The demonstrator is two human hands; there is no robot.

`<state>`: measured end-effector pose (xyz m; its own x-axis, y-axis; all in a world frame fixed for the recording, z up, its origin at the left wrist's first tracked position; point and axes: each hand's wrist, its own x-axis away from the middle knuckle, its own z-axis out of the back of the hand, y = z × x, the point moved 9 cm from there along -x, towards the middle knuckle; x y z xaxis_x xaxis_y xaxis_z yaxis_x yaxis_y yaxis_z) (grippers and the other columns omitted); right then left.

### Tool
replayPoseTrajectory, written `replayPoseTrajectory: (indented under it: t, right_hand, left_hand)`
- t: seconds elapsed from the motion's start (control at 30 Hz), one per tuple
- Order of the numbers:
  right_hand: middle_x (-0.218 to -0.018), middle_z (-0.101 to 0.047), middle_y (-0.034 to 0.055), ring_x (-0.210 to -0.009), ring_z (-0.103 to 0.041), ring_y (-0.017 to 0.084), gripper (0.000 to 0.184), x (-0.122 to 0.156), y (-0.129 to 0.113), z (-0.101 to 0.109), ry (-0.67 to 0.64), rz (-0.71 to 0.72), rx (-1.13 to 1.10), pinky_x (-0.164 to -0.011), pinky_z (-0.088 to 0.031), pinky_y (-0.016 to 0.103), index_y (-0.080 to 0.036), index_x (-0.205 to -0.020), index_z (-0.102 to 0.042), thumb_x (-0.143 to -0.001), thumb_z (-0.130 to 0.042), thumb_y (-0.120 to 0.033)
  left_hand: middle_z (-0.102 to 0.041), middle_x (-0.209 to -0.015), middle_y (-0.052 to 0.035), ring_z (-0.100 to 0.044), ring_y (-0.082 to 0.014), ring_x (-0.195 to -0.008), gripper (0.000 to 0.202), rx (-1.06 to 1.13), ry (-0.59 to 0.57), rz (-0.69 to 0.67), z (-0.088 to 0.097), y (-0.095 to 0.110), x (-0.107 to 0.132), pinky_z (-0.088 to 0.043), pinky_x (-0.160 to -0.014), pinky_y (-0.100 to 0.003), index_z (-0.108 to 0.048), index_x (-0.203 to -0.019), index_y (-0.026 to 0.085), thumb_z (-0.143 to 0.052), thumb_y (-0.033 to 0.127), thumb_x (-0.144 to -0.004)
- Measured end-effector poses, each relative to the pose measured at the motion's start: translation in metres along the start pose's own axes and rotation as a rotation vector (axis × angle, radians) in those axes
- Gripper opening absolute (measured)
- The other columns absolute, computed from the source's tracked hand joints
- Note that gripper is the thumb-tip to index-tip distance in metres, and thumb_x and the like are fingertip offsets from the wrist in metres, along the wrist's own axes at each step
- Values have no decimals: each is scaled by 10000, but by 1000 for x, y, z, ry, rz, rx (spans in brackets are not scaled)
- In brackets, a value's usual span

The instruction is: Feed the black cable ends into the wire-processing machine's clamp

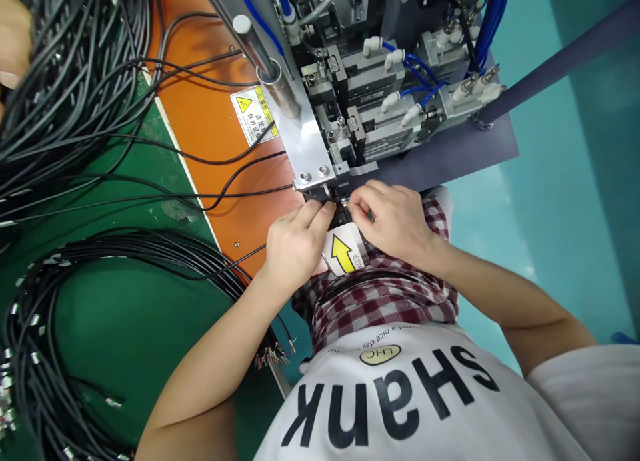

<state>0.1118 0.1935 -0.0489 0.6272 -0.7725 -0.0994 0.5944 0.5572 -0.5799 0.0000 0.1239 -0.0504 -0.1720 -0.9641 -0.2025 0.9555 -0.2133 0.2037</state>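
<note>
Shirt (370, 375): lay nearest.
Left hand (300, 241): fingers bunched at machine (306, 146); grasp hidden, could not tell.
Right hand (393, 222): pinched thin wire (346, 202).
Care: steady fingertips seemed advisable.

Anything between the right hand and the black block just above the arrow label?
Nothing visible: the right hand is right at the block, the left hand opposite. The hands hide part of it.

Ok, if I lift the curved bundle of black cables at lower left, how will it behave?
The bundle of black cables will probably flex and sag, since its slim strands bend freely. It may feel fairly heavy, with so many packed together. The silvery tips could snag, as several stick out from the strands.
</note>
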Motion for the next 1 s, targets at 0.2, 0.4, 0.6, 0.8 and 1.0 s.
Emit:
replayPoseTrajectory:
  t: [0.2,0.4,0.6,0.8,1.0]
  right_hand:
    - [-680,-570,-22,-551,-463,104,196,-2,47,-43,-149,-258,-833,-541,-348,254,-184,-819,-642,-892,-668,-364]
    - [-703,-570,-31,-484,-440,61,364,14,67,-76,-202,-512,-1186,-480,-336,230,-171,-854,-672,-823,-742,-527]
    - [-707,-583,-29,-508,-493,69,385,8,54,-68,-143,-478,-1130,-512,-383,229,-177,-801,-628,-859,-695,-552]
    - [-695,-578,-40,-514,-478,54,345,7,50,-75,-177,-575,-1293,-505,-379,207,-165,-787,-622,-794,-783,-470]
    - [-674,-585,-33,-510,-477,51,320,7,52,-74,-175,-635,-1325,-509,-386,206,-157,-753,-628,-762,-810,-420]
  left_hand:
    - [-705,-953,-90,-633,-185,-769,363,-12,-28,10,-1,1,0,-459,-641,-305,-661,-1192,166,-343,200,-1020]
    - [-691,-928,-76,-620,-187,-773,287,20,-25,33,-3,-3,0,-439,-638,-300,-645,-1169,175,-410,188,-1005]
    - [-678,-1063,-100,-596,-232,-890,248,-12,26,38,8,-2,2,-445,-751,-364,-656,-1148,195,-468,203,-987]
    - [-608,-1123,-127,-576,-244,-1042,335,190,-5,141,6,-4,8,-509,-884,-375,-619,-1233,177,-382,181,-996]
    - [-591,-1224,-159,-556,-257,-1145,407,241,61,334,12,-8,42,-484,-998,-415,-535,-1379,158,-446,180,-982]
